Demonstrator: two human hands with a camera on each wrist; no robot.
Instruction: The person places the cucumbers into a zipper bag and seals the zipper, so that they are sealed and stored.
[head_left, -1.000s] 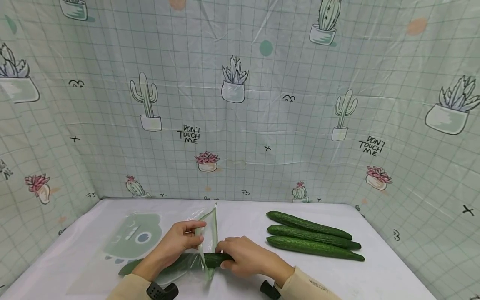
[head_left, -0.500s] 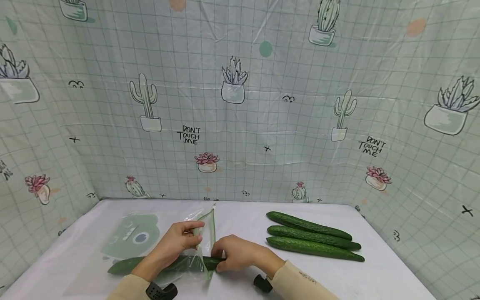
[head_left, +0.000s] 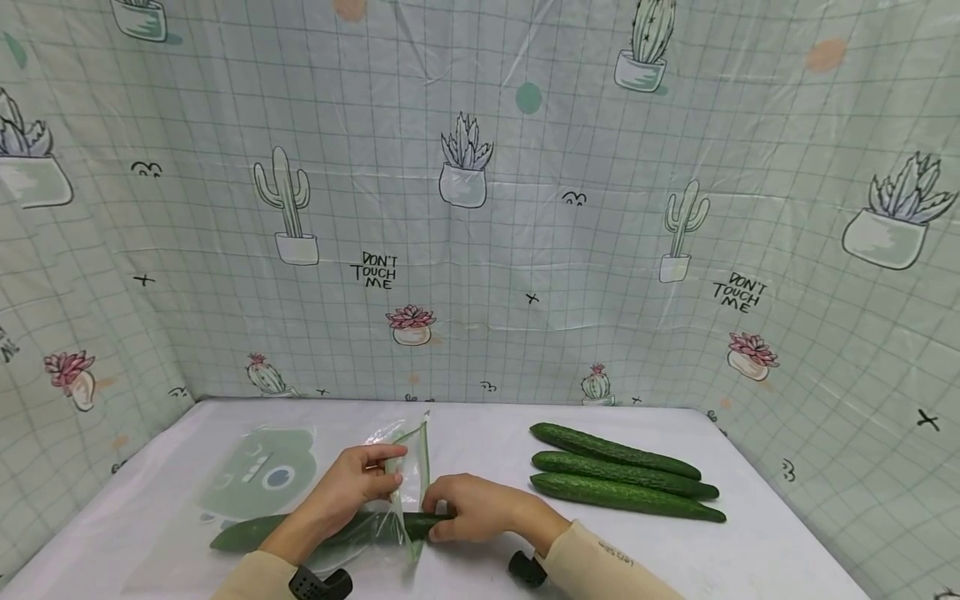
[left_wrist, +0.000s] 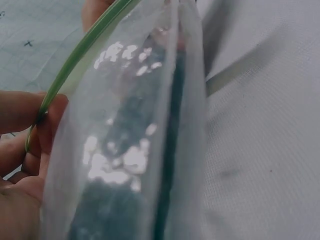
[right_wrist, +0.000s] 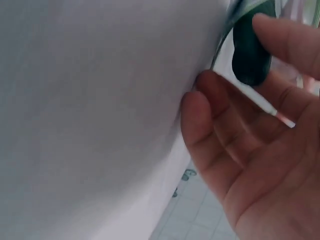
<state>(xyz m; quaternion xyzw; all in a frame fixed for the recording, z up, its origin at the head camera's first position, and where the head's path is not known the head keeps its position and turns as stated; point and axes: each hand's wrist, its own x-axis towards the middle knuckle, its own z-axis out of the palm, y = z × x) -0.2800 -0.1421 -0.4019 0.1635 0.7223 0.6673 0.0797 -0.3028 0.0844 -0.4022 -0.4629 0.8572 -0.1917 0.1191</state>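
A clear zip bag (head_left: 255, 479) with a green-edged mouth and a printed cartoon face lies on the white table. My left hand (head_left: 348, 487) pinches one side of the mouth between thumb and fingers, lifting it apart from the other side. Most of a long green cucumber (head_left: 247, 533) is inside the bag, seen through the plastic. Its near end sticks out of the mouth, where my right hand (head_left: 483, 508) grips it. In the right wrist view, the thumb and index finger hold the cucumber tip (right_wrist: 250, 65), while the other fingers curl below. Glare on the plastic blurs the cucumber in the left wrist view.
To the right, three more cucumbers lie side by side: a far one (head_left: 615, 450), a middle one (head_left: 626, 475) and a near one (head_left: 627, 497). A grid-patterned curtain (head_left: 480, 250) with cactus drawings surrounds the back and sides of the table (head_left: 570, 550).
The cucumber has slid left, deeper into the bag, and my right hand has moved left with it. My left hand keeps hold of the bag's mouth. The three other cucumbers lie as before.
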